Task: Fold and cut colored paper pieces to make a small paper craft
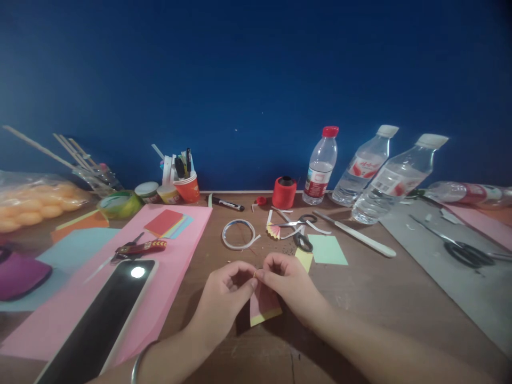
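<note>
Two bare hands meet at the table's near middle: the left hand [224,290] and right hand [290,282] both pinch the top edge of a small pink-and-yellow paper [264,309], fingertips together. Beyond lie scissors [298,229], a white tape ring [239,234] and a red thread spool [284,192].

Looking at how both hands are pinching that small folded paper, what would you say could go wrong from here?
1. The left hand and right hand pinch the pink and yellow paper only at its top edge, so a tight grip might tear or crease it.
2. The open scissors lie just beyond the fingers; a forward reach may catch the blades.
3. The upright water bottle could tip if bumped.
</note>
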The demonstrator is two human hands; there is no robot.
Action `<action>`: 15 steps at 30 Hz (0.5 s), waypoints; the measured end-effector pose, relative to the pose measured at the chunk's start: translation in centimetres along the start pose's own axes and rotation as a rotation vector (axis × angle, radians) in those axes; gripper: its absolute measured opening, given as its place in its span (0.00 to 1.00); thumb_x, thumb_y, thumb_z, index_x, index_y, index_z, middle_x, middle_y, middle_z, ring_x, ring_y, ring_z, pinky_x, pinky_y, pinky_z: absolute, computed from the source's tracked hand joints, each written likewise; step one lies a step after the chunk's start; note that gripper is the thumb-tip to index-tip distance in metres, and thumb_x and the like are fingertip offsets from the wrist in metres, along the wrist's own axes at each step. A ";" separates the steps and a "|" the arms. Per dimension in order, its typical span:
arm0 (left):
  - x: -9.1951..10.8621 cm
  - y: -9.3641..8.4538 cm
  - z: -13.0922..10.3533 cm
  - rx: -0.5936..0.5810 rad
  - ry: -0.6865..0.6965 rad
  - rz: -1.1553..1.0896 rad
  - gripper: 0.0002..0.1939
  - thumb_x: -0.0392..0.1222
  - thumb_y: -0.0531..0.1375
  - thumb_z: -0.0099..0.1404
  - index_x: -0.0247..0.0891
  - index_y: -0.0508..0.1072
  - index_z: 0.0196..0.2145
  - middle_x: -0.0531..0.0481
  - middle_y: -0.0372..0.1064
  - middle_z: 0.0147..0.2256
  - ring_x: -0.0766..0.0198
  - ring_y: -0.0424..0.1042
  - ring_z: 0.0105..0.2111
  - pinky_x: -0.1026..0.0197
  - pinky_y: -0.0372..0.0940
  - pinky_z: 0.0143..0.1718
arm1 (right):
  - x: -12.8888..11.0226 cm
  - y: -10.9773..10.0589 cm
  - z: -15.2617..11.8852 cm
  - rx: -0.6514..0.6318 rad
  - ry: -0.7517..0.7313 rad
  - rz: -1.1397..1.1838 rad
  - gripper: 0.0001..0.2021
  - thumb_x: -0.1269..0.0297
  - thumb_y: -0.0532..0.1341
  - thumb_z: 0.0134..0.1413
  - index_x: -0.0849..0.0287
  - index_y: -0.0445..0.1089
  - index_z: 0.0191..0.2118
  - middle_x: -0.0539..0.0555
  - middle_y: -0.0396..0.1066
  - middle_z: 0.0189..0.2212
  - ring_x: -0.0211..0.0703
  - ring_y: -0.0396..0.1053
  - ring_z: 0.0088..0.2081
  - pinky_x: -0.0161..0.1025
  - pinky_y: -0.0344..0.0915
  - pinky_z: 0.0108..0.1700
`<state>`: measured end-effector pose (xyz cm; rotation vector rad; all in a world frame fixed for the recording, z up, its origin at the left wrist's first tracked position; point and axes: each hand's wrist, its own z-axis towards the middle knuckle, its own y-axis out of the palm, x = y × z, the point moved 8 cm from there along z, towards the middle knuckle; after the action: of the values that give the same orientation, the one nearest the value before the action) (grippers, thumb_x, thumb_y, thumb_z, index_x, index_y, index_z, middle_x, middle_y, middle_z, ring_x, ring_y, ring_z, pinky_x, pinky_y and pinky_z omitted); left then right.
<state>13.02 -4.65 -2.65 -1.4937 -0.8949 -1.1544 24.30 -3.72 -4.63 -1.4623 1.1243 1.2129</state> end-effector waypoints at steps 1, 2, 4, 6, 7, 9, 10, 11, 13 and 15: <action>0.0 0.0 0.0 -0.005 0.003 -0.005 0.04 0.35 0.55 0.54 0.36 0.70 0.26 0.53 0.68 0.25 0.66 0.65 0.28 0.66 0.59 0.32 | 0.0 0.0 0.0 0.002 -0.004 -0.002 0.09 0.66 0.57 0.42 0.60 0.56 0.18 0.44 0.54 0.15 0.31 0.52 0.20 0.29 0.48 0.21; 0.0 0.0 0.0 -0.004 0.004 -0.007 0.05 0.36 0.55 0.55 0.36 0.70 0.26 0.53 0.68 0.26 0.65 0.65 0.28 0.66 0.59 0.32 | 0.1 0.0 0.0 0.003 -0.006 -0.005 0.09 0.67 0.57 0.42 0.60 0.56 0.18 0.44 0.54 0.15 0.31 0.52 0.20 0.29 0.48 0.21; -0.2 -0.1 0.1 0.004 0.003 0.008 0.06 0.38 0.54 0.56 0.36 0.70 0.26 0.53 0.68 0.25 0.65 0.64 0.28 0.66 0.59 0.32 | 0.1 0.0 -0.1 -0.003 -0.002 -0.010 0.08 0.68 0.56 0.41 0.60 0.57 0.18 0.44 0.54 0.15 0.31 0.51 0.20 0.29 0.48 0.21; -0.4 -0.3 0.2 0.022 -0.006 0.042 0.07 0.38 0.54 0.56 0.36 0.69 0.24 0.53 0.67 0.24 0.65 0.63 0.27 0.66 0.58 0.31 | 0.1 0.1 -0.1 -0.020 0.006 -0.006 0.07 0.68 0.56 0.41 0.60 0.57 0.19 0.44 0.55 0.15 0.31 0.52 0.19 0.29 0.48 0.21; -0.5 -0.4 0.2 0.028 -0.012 0.057 0.07 0.38 0.54 0.56 0.36 0.69 0.24 0.53 0.66 0.23 0.66 0.62 0.27 0.66 0.57 0.30 | 0.0 0.2 -0.2 -0.028 0.008 -0.002 0.07 0.68 0.56 0.42 0.60 0.57 0.19 0.44 0.55 0.15 0.31 0.53 0.20 0.29 0.48 0.21; -0.7 -0.6 0.2 0.050 -0.024 0.075 0.07 0.38 0.54 0.56 0.36 0.67 0.22 0.54 0.64 0.22 0.66 0.61 0.26 0.66 0.57 0.28 | -0.2 0.3 -0.2 -0.031 0.005 -0.001 0.07 0.68 0.55 0.43 0.61 0.59 0.19 0.45 0.57 0.15 0.31 0.55 0.20 0.29 0.50 0.22; -0.8 -0.8 0.2 0.066 -0.031 0.080 0.08 0.38 0.54 0.56 0.36 0.66 0.21 0.55 0.63 0.21 0.67 0.61 0.25 0.66 0.56 0.28 | -0.3 0.3 -0.2 -0.027 0.002 -0.003 0.07 0.68 0.55 0.43 0.61 0.60 0.19 0.45 0.57 0.16 0.32 0.56 0.20 0.29 0.51 0.23; -0.8 -0.9 0.1 0.082 -0.038 0.083 0.08 0.38 0.53 0.56 0.36 0.65 0.21 0.55 0.62 0.21 0.67 0.60 0.25 0.67 0.56 0.27 | -0.3 0.3 -0.3 -0.020 0.002 -0.006 0.06 0.68 0.55 0.43 0.61 0.60 0.20 0.46 0.58 0.16 0.32 0.56 0.21 0.30 0.52 0.23; -0.8 -1.1 0.1 0.115 -0.046 0.085 0.09 0.38 0.53 0.56 0.36 0.63 0.19 0.56 0.60 0.20 0.68 0.59 0.24 0.67 0.55 0.26 | -0.3 0.2 -0.3 0.003 0.011 -0.017 0.05 0.68 0.56 0.42 0.61 0.62 0.20 0.46 0.60 0.17 0.33 0.57 0.22 0.30 0.54 0.24; -0.7 -1.2 0.1 0.136 -0.046 0.082 0.09 0.38 0.53 0.55 0.36 0.63 0.19 0.56 0.59 0.19 0.68 0.58 0.24 0.67 0.55 0.26 | -0.2 0.1 -0.4 0.029 0.024 -0.036 0.04 0.68 0.57 0.41 0.62 0.64 0.21 0.47 0.62 0.18 0.33 0.59 0.22 0.30 0.55 0.25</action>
<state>11.72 -4.29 -3.04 -1.4371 -0.9164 -0.9840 24.27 -4.09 -4.40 -1.4729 1.1227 1.1520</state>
